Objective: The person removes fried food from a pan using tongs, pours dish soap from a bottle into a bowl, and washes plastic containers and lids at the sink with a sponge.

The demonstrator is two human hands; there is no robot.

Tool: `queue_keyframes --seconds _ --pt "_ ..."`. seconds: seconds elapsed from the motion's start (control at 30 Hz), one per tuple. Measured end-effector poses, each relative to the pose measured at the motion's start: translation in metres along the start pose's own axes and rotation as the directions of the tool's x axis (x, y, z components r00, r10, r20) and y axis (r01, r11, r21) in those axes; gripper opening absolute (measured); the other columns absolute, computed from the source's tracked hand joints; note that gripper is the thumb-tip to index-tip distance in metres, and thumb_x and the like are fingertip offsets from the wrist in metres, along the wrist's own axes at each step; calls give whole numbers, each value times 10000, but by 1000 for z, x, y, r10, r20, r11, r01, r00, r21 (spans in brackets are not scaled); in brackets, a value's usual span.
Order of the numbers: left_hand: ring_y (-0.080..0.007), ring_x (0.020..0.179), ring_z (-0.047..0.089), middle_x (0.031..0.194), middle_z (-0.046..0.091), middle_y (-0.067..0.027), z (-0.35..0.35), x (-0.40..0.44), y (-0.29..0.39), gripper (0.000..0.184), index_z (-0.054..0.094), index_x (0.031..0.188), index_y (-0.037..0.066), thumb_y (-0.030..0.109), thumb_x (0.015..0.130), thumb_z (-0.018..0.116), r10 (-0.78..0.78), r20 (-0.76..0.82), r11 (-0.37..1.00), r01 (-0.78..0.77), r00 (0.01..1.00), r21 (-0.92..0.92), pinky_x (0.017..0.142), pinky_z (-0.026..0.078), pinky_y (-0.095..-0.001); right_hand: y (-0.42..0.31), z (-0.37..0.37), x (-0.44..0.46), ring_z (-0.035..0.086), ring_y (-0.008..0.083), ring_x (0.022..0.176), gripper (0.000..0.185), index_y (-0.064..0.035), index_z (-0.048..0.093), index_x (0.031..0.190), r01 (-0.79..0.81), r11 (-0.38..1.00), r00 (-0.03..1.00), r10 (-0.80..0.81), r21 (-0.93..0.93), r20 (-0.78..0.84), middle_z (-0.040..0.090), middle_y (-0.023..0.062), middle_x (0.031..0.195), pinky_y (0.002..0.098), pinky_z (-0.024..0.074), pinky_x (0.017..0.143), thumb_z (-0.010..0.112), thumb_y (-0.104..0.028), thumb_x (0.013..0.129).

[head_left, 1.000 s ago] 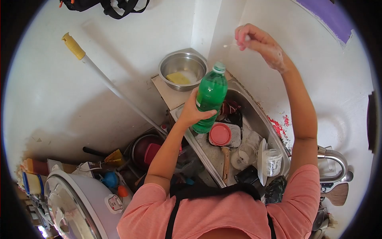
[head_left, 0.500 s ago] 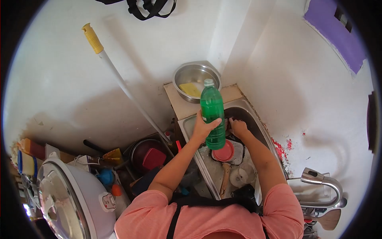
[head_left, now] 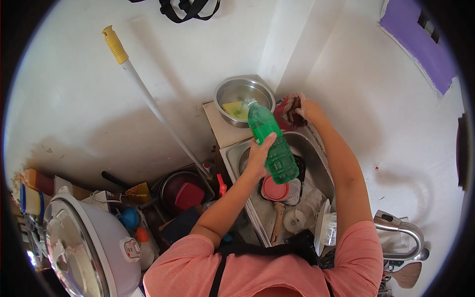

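Note:
My left hand [head_left: 259, 157] is wrapped round a green plastic bottle [head_left: 280, 156] of liquid. The bottle tilts left, with its whitish cap end over the near rim of a metal basin [head_left: 221, 90]. Inside that basin lies a yellow sponge [head_left: 231, 110]. At the back corner of the sink [head_left: 258, 214], my right hand [head_left: 311, 110] grips a crumpled red and dark packet or cloth [head_left: 286, 113]; its exact kind is unclear. Below the bottle, a round red lid [head_left: 275, 187] sits in the sink.
In the sink are a wooden handle [head_left: 278, 222], a clear container [head_left: 297, 218] and a white dish [head_left: 324, 228]. A faucet [head_left: 408, 227] juts from the right. At left stand a rice cooker [head_left: 106, 242], dark pans [head_left: 173, 198] and a pole [head_left: 148, 99] leaning on the wall.
My right hand has moved up out of the sink to its back corner, bringing the red and dark thing into view. The bottle, upright before, now leans left toward the basin.

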State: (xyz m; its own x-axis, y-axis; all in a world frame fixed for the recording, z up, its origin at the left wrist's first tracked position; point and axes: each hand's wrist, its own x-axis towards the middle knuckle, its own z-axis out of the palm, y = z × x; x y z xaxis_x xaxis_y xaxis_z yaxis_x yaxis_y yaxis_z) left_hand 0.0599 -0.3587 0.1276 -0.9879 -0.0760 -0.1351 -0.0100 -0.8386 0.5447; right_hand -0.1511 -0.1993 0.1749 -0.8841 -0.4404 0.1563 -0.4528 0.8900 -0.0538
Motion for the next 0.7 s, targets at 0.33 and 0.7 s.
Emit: queue_keyframes --seconds 0.33,0.7 --pt "-186 851 596 973 586 -53 3 8 0 399 522 1123 78 324 842 664 -65 3 995 65 998 -72 745 521 -370 19 85 9 593 386 992 622 -106 411 1319 -8 988 990 -14 154 138 614 222 1086 444 468 839 654 -225 758" --pt "-190 882 578 998 563 -52 2 8 6 435 496 1143 81 322 830 677 -95 31 985 99 995 -144 750 512 -396 -24 75 -3 601 363 973 454 -94 515 1165 -91 995 987 95 -34 133 635 185 1026 428 486 804 645 -224 749"
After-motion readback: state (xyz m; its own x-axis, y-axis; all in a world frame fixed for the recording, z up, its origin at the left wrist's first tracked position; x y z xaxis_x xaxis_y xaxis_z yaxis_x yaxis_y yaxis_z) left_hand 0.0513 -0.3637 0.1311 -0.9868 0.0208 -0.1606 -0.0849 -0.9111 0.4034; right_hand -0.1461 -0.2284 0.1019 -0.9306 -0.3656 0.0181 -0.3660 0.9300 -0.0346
